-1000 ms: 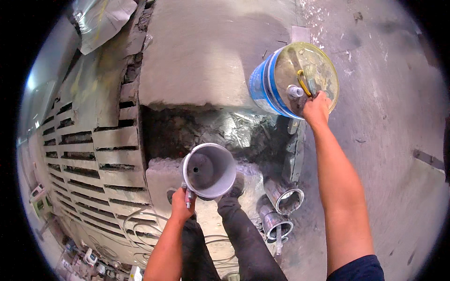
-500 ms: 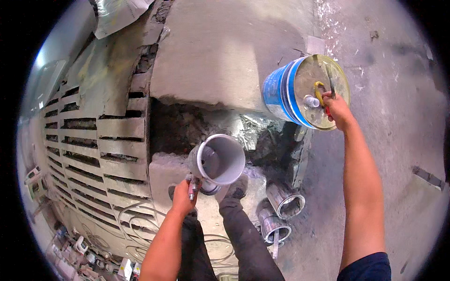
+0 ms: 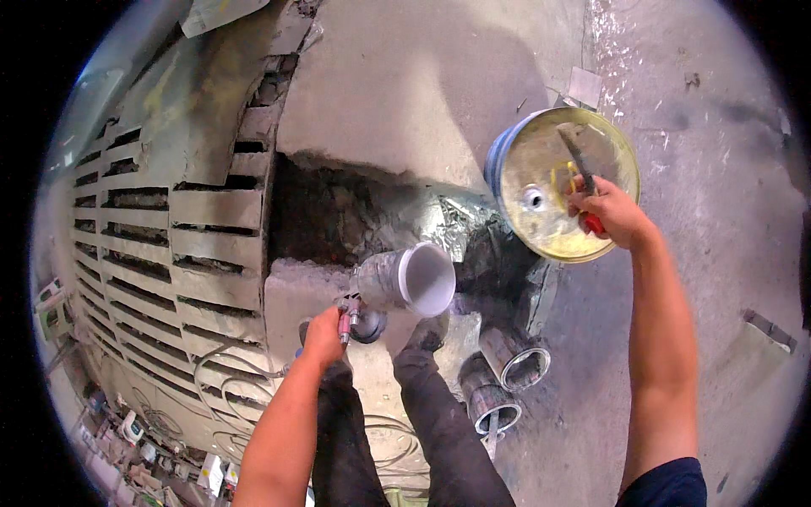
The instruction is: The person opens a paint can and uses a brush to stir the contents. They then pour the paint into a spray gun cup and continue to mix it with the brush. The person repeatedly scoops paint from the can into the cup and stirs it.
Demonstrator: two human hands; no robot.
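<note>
My left hand point(image 3: 323, 336) is closed around a spray gun point(image 3: 348, 319) with metal fittings and a reddish part. A large pale-grey cup point(image 3: 428, 280), open at the top, sits on the gun and tilts to the right. At the far right, my right hand point(image 3: 610, 209) grips a red-handled tool point(image 3: 583, 165) with a long dark blade; its exact kind is unclear. This hand is over the lid of a blue pail point(image 3: 629, 135), and I cannot tell whether the tool touches it. A round spout point(image 3: 534, 198) and a yellow piece are on the lid.
Two metal cans point(image 3: 524, 369) stand beside my right foot, a flat stick in one. A pit point(image 3: 317, 211) with crumpled foil-like sheeting lies ahead of my feet. Slotted floor grating point(image 3: 215, 207) spreads along the left, with coiled hose point(image 3: 241, 372) near my left forearm.
The grey cup has tipped further to the right. My right hand and its tool have shifted slightly nearer. The pail's lid now faces me more fully, and the view has moved.
</note>
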